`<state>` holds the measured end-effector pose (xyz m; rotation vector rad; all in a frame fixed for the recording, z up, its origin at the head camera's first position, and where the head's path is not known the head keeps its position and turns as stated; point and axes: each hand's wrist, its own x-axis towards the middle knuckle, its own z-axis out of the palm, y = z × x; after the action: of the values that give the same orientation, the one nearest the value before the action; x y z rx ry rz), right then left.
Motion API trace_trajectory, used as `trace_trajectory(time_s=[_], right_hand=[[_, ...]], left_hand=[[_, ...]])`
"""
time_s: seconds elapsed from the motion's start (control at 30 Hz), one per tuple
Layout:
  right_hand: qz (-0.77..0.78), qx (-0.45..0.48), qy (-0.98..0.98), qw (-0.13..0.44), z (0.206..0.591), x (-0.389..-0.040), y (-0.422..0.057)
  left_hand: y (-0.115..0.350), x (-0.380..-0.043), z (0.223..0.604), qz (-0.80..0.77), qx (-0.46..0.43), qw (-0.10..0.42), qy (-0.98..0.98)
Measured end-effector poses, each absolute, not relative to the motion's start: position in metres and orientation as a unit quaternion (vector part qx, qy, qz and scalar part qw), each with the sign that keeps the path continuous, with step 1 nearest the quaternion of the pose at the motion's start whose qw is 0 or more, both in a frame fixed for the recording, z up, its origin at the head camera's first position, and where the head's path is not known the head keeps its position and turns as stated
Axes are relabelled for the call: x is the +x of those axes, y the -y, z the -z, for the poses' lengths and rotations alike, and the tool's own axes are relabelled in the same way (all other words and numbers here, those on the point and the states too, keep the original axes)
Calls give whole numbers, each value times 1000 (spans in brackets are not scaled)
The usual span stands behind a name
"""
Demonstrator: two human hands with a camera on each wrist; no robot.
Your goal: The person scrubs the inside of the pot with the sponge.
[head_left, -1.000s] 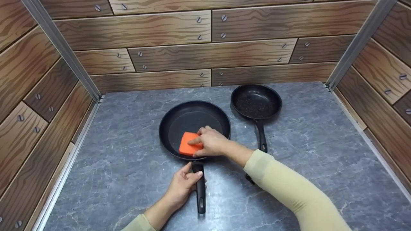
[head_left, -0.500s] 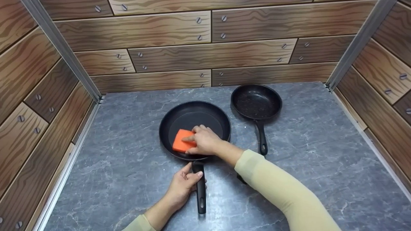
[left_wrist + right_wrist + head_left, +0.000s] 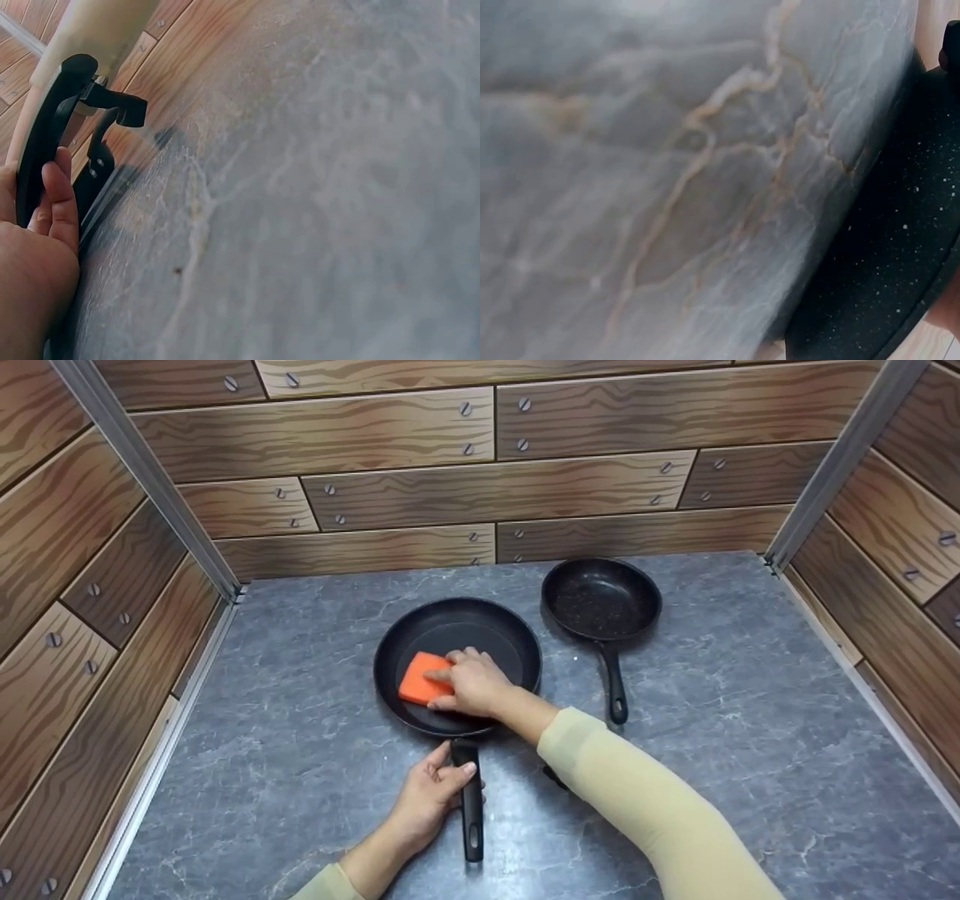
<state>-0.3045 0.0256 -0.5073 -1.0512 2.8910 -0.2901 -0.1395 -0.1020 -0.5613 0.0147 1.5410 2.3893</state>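
Observation:
A large black frying pan (image 3: 510, 637) rests on the grey marbled table, its handle (image 3: 472, 825) pointing toward me. My left hand (image 3: 424, 799) grips that handle near the pan, thumb on top. The left wrist view shows the left hand (image 3: 41, 255) with its fingers round the black handle (image 3: 45, 142). Inside the pan, at its left front, my right hand (image 3: 476, 682) holds an orange sponge (image 3: 416, 679) against the bottom, the index finger lying on top. In the right wrist view, a speckled dark pan side (image 3: 885, 232) hides most of the right hand.
Behind and to the right stands a smaller speckled black frying pan (image 3: 600, 600), its handle (image 3: 615, 686) also toward me. The table (image 3: 285, 682) is enclosed by wood-patterned walls (image 3: 397, 499) at the back and both sides. A small black object (image 3: 553, 777) shows under the right sleeve.
My right hand has slid the sponge left and slightly away from me across the pan's bottom. The left hand keeps its grip on the handle, and the pan stays in place.

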Motion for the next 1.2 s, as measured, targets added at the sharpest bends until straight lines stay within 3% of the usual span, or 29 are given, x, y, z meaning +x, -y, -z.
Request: trace_trajectory(time_s=[0.57, 1.2], right_hand=[[109, -265, -958, -20, 510, -318, -44], [67, -198, -977, 26, 499, -315, -75]], left_hand=[[101, -139, 562, -830, 3, 145, -538], [102, -140, 565, -828, 9, 141, -542]])
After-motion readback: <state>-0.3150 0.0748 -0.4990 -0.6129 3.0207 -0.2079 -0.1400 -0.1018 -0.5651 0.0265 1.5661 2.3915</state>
